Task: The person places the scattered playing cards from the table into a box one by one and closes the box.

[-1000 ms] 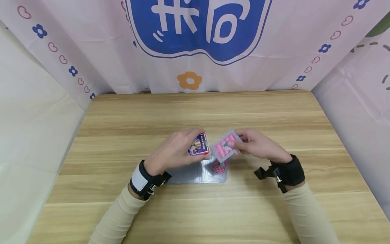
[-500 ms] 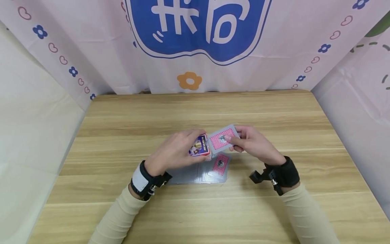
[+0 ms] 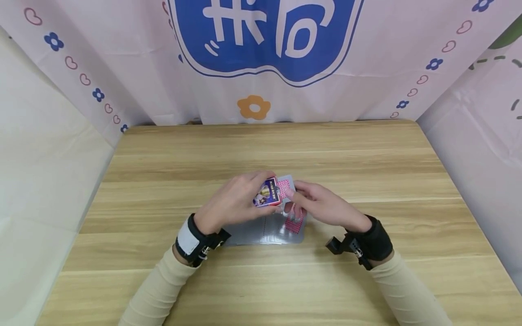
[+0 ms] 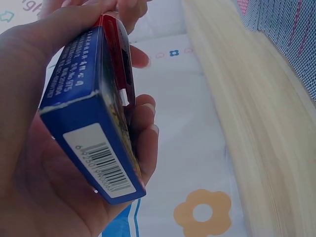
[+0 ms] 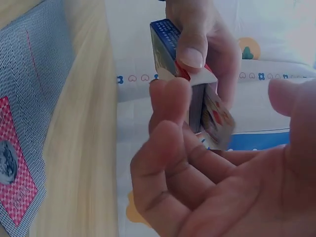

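Observation:
My left hand (image 3: pixel 232 199) grips a blue card box (image 3: pixel 266 192) with a red rim, held tilted above the table. Its barcode end (image 4: pixel 102 160) faces the left wrist camera. A pink-backed playing card (image 3: pixel 282 184) with a pale border sticks out at the box's right end. My right hand (image 3: pixel 326 204) is at that end, its bent fingertips (image 5: pixel 169 96) close against the box mouth. The thumb (image 5: pixel 282 98) stands apart from them in the right wrist view. Below both hands lies an overlapping row of silvery playing cards (image 3: pixel 248 233), its rightmost one showing a pink back.
The wooden table (image 3: pixel 261 280) extends around the card row. A printed white curtain (image 3: pixel 326 104) hangs at its back edge, and pale cloth walls (image 3: pixel 53 158) stand at both sides. Black straps (image 3: pixel 373 242) with small cameras sit on both wrists.
My right hand has moved left, and the pink-backed card it pinched has gone from the right of the box to its mouth, mostly covered now. The left hand and box stay nearly still.

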`<control>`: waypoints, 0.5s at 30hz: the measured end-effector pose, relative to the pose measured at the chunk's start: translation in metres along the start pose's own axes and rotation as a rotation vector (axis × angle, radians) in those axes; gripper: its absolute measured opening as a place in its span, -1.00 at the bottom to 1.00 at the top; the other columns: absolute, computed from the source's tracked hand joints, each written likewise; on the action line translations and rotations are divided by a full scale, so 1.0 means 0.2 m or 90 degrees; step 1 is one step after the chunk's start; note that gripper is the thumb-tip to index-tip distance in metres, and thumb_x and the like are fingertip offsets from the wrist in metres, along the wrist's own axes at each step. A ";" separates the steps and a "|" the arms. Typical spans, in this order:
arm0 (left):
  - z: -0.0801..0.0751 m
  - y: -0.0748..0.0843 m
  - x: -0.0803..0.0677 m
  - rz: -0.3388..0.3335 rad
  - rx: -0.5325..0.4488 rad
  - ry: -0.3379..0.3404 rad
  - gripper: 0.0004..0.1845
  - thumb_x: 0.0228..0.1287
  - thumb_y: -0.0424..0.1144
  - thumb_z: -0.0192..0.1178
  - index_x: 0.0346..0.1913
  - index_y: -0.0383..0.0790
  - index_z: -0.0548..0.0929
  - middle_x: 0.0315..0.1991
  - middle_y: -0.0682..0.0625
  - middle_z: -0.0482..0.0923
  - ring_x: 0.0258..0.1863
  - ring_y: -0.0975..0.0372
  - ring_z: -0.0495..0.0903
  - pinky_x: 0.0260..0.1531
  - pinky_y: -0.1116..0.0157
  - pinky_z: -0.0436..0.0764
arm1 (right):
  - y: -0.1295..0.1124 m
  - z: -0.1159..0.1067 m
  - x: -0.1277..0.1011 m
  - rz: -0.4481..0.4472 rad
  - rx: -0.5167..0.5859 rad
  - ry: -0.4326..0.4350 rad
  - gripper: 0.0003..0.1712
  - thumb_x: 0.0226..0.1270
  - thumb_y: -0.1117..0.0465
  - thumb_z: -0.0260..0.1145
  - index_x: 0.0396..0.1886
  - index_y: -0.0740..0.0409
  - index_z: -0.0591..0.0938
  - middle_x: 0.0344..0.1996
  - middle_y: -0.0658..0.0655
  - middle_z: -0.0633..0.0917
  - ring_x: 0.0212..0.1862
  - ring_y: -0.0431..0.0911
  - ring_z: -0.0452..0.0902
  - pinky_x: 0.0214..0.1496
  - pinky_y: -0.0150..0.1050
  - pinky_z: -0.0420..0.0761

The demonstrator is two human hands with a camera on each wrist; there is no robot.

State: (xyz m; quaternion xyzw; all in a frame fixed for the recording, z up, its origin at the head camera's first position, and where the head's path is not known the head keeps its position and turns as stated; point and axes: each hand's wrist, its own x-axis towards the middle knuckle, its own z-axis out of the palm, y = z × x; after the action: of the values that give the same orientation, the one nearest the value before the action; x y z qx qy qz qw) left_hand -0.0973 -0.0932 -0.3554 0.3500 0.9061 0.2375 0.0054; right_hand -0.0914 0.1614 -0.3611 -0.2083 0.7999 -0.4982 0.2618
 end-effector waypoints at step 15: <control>0.00 0.01 0.00 -0.020 0.022 -0.011 -0.16 0.21 0.27 0.47 0.40 -0.17 0.51 0.01 -0.05 0.71 -0.21 0.29 0.65 -0.21 0.33 0.69 | 0.17 0.01 0.05 0.105 -0.437 0.001 -0.30 0.20 -0.20 0.59 -0.04 0.30 0.59 -0.27 0.11 0.61 -0.29 -0.09 0.49 -0.27 -0.23 0.54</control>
State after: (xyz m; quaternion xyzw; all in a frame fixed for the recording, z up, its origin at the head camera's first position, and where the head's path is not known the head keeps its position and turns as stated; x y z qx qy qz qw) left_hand -0.0952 -0.0916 -0.3543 0.3381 0.9152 0.2189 0.0112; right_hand -0.1006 0.1678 -0.3953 -0.2185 0.9350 -0.1776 0.2154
